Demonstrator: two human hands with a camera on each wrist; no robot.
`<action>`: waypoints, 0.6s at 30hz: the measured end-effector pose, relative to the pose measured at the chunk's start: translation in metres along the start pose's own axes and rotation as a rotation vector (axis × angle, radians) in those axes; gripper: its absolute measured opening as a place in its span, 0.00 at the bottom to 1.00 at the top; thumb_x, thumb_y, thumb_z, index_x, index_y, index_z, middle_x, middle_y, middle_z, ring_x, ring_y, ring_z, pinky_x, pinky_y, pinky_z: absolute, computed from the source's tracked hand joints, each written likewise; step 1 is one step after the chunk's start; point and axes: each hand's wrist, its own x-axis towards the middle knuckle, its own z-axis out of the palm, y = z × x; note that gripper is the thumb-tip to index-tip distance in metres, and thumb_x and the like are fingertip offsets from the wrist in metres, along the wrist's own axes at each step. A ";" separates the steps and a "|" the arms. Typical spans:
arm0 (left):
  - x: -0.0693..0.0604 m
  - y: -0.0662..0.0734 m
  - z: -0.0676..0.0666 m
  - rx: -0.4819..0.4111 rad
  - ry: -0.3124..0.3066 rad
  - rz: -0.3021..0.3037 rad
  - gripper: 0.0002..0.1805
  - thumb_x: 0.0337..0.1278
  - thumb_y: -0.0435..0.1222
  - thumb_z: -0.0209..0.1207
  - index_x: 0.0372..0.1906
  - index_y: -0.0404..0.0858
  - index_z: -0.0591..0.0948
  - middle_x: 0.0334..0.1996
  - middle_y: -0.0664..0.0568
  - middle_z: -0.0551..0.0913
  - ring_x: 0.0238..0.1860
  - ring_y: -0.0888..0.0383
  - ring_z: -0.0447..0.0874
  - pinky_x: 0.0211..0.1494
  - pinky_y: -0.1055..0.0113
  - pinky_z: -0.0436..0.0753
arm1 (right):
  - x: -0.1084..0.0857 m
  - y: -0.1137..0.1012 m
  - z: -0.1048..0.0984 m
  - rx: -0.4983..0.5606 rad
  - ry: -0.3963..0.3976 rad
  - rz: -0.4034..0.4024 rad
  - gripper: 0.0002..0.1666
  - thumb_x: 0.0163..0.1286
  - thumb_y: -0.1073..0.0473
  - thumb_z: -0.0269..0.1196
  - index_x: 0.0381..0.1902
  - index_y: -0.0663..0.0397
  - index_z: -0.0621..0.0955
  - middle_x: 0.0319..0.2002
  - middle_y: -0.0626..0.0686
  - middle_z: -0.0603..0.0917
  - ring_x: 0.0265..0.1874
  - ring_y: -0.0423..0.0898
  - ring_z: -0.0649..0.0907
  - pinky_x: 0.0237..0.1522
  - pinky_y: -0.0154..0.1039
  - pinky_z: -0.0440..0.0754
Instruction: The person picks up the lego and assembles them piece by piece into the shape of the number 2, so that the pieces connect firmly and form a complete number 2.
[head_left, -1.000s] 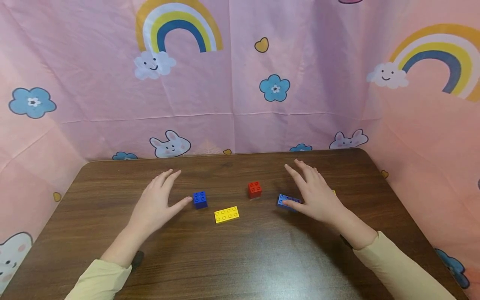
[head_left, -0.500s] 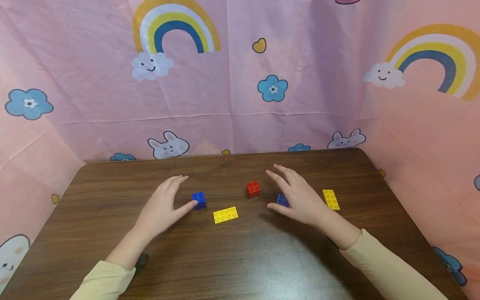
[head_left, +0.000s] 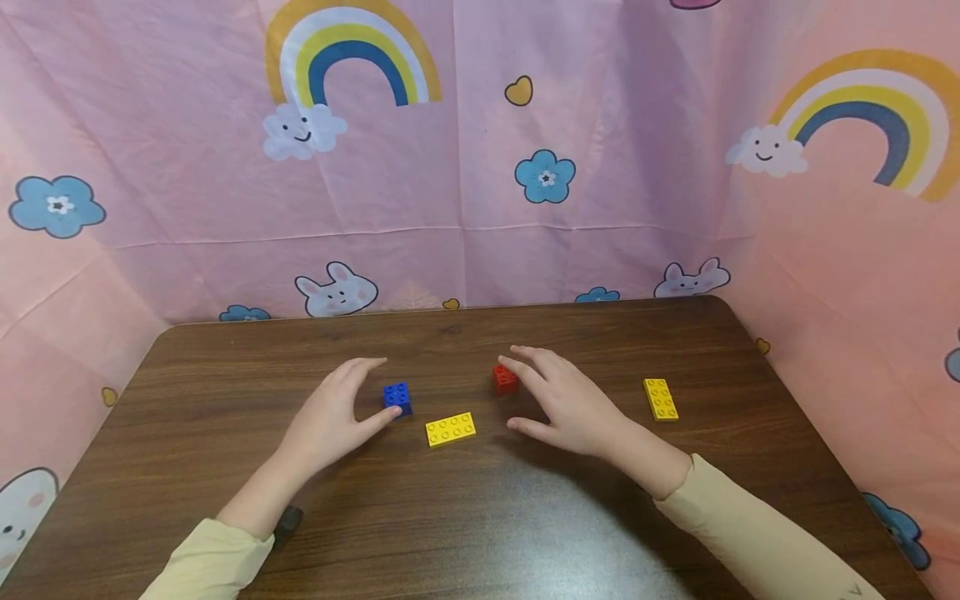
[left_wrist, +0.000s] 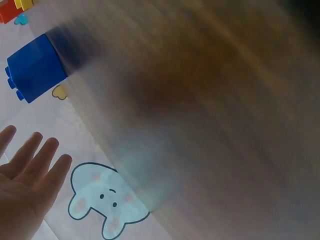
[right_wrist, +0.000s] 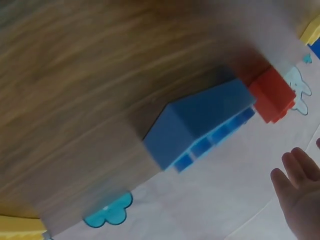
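In the head view my left hand (head_left: 330,421) is beside a small dark blue toy brick (head_left: 396,393), its thumb tip overlapping the brick's near corner; I cannot tell if they touch. The left wrist view shows the fingers (left_wrist: 37,165) spread apart from that brick. My right hand (head_left: 567,408) hovers over the table, fingers extended, partly covering a red brick (head_left: 501,382). A longer blue brick (right_wrist: 200,120), hidden behind this hand in the head view, stands near the red one in the right wrist view. Both hands hold nothing.
A flat yellow brick (head_left: 451,429) lies between the hands. Another yellow brick (head_left: 661,399) rests to the right of the right hand. The brown wooden table (head_left: 450,517) meets a pink patterned cloth (head_left: 480,192) at its back and sides.
My right hand has moved left, from over the longer blue brick toward the red one, uncovering the right yellow brick. The left hand has shifted slightly right and nearer, around the dark blue brick.
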 end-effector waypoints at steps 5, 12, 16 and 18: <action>-0.001 0.002 0.000 -0.036 -0.012 -0.015 0.39 0.64 0.48 0.73 0.74 0.36 0.73 0.71 0.35 0.77 0.72 0.33 0.74 0.73 0.32 0.76 | 0.002 -0.007 0.005 -0.014 -0.023 -0.041 0.47 0.71 0.40 0.72 0.79 0.54 0.69 0.75 0.59 0.74 0.73 0.56 0.75 0.77 0.55 0.76; 0.000 -0.001 0.003 -0.094 -0.009 -0.009 0.36 0.62 0.43 0.75 0.71 0.36 0.76 0.68 0.36 0.80 0.71 0.34 0.77 0.72 0.33 0.77 | 0.008 -0.014 0.011 0.009 -0.009 -0.105 0.45 0.70 0.45 0.74 0.77 0.58 0.71 0.73 0.58 0.76 0.71 0.53 0.78 0.75 0.53 0.78; 0.001 -0.002 0.003 -0.133 -0.014 -0.017 0.33 0.61 0.41 0.75 0.69 0.35 0.78 0.66 0.37 0.82 0.70 0.34 0.78 0.71 0.33 0.78 | 0.013 -0.018 0.013 0.014 -0.040 -0.121 0.43 0.71 0.46 0.73 0.76 0.58 0.72 0.72 0.56 0.78 0.71 0.52 0.78 0.76 0.51 0.78; 0.001 -0.002 0.003 -0.151 -0.019 -0.026 0.32 0.61 0.40 0.75 0.68 0.35 0.79 0.66 0.37 0.82 0.69 0.34 0.78 0.71 0.33 0.78 | 0.016 -0.020 0.013 0.021 -0.071 -0.118 0.42 0.72 0.46 0.72 0.76 0.58 0.72 0.72 0.56 0.78 0.72 0.51 0.78 0.76 0.51 0.78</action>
